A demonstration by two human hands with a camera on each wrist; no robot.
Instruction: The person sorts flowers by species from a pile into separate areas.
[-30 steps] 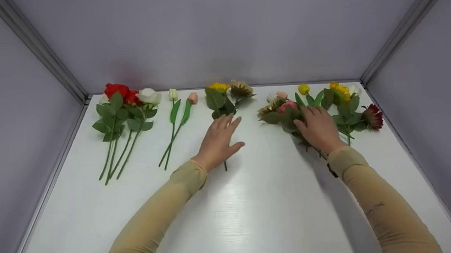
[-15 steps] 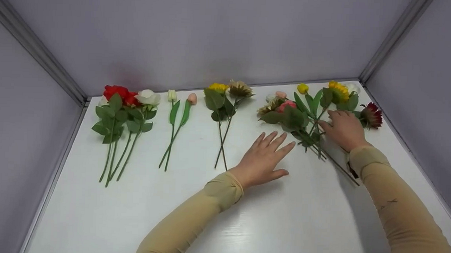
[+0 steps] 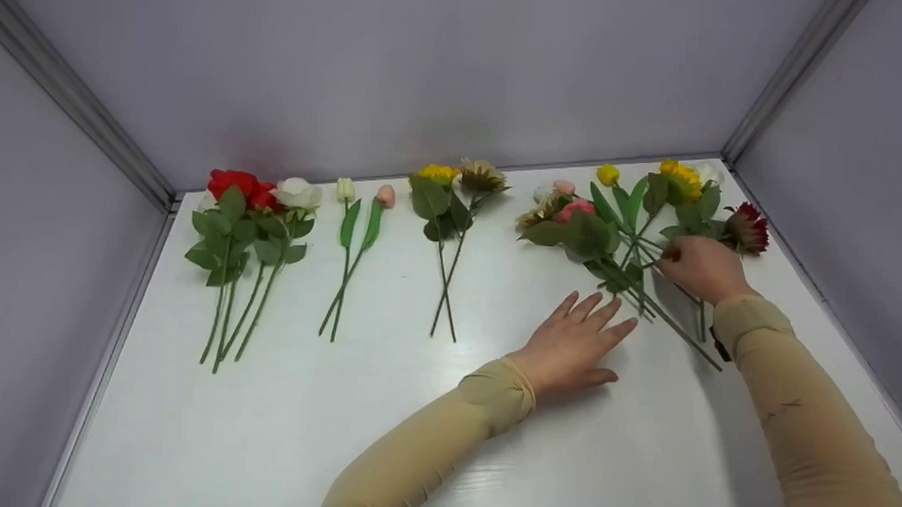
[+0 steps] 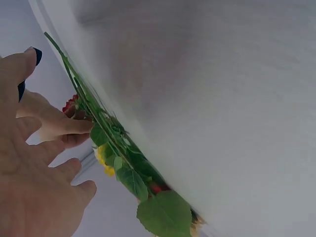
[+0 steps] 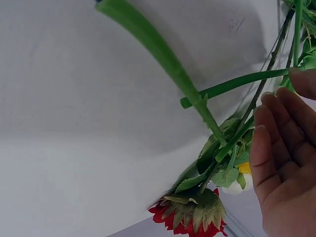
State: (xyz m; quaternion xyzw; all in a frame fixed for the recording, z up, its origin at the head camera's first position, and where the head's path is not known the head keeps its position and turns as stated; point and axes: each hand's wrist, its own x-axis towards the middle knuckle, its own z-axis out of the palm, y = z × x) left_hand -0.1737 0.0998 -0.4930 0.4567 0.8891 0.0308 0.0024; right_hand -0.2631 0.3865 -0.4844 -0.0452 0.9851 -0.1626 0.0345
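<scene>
At the right of the table lies a loose pile of artificial flowers: a yellow tulip (image 3: 607,174), a sunflower (image 3: 680,182), a pink flower (image 3: 575,210) and a dark red flower (image 3: 749,228). My right hand (image 3: 707,270) is over the crossed stems, its thumb and forefinger pinching a green flower stem (image 5: 237,84); which bloom it belongs to, I cannot tell. Another thick stem (image 5: 163,59) passes close to the right wrist camera. My left hand (image 3: 571,346), fingers spread and holding nothing, hovers just in front of the pile's stem ends.
Red roses (image 3: 236,186) and a white rose (image 3: 298,193) lie bunched at the far left. Two crossed tulips (image 3: 357,243) are beside them. A yellow flower (image 3: 435,175) and a beige one (image 3: 484,178) lie mid-table with crossed stems. Grey walls border the white table (image 3: 264,442).
My left hand has moved right, away from the middle flowers to the right pile. My right hand has shifted right across the pile, and its fingers have closed on a stem.
</scene>
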